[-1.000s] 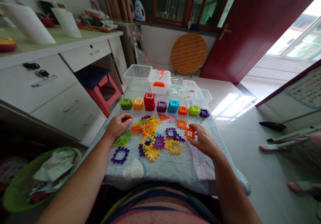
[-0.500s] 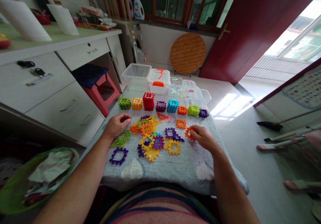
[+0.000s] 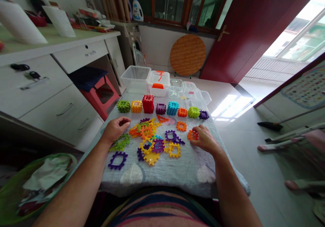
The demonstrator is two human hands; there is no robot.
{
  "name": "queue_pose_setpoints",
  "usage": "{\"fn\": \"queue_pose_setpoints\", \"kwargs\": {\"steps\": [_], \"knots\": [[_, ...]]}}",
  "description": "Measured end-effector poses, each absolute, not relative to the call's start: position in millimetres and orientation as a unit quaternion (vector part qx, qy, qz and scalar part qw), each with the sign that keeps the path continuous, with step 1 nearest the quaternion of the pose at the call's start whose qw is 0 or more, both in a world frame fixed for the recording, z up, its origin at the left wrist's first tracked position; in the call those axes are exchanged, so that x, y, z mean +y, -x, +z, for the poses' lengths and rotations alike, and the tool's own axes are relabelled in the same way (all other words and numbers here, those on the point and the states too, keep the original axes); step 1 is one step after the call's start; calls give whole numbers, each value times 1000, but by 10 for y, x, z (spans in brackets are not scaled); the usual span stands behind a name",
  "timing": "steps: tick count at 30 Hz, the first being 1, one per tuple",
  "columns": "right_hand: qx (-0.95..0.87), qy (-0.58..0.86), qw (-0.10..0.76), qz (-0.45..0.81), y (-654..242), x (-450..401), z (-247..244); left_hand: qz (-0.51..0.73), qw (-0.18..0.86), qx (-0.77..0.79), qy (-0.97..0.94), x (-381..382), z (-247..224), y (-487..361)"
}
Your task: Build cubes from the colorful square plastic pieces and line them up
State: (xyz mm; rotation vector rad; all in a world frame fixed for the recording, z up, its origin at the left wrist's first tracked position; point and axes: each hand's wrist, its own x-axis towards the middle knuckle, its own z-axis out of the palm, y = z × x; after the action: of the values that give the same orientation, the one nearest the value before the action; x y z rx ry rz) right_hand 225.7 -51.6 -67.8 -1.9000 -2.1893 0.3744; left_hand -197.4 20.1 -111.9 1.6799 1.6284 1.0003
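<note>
My right hand (image 3: pixel 204 139) is at the right of the table, thumb and fingers closed on the right edge of an orange square building piece (image 3: pixel 192 135) that lies nearly flat on the cloth. Another orange square piece (image 3: pixel 181 126) lies just beyond it. On the left, my left hand (image 3: pixel 114 129) rests beside the pile, loosely curled, a gap between thumb and fingers and nothing seen in it. Near it are a green frame piece (image 3: pixel 123 140) and a purple frame piece (image 3: pixel 118 160). Mixed yellow pieces (image 3: pixel 151 158), purple pieces (image 3: pixel 158 145) and orange pieces (image 3: pixel 146 132) overlap between my hands.
Behind the pile runs a row of colour-sorted stacks, among them a red stack (image 3: pixel 148 104) and a blue stack (image 3: pixel 173 108). Clear plastic boxes (image 3: pixel 135 79) and a lidded box (image 3: pixel 158 83) stand at the far edge. A stool (image 3: pixel 101 91) is left of the table.
The orange piece in my right hand has tipped from tilted to nearly flat on the cloth, and my right fingers have shifted around its edge. My left hand stays in place.
</note>
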Motion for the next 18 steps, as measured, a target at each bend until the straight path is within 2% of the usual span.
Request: {"fn": "queue_pose_setpoints", "kwargs": {"steps": [6,13,18], "knots": [[-784,580,188,117,-2093,-146,-591,378,294,610,-631,205,-1124,1976],[-806,568,109,121,-1930,112,-699,379,292,610,-632,195,-1109,1969],[-809,566,94,128,-1938,99,-699,376,294,608,-635,199,-1114,1974]]}}
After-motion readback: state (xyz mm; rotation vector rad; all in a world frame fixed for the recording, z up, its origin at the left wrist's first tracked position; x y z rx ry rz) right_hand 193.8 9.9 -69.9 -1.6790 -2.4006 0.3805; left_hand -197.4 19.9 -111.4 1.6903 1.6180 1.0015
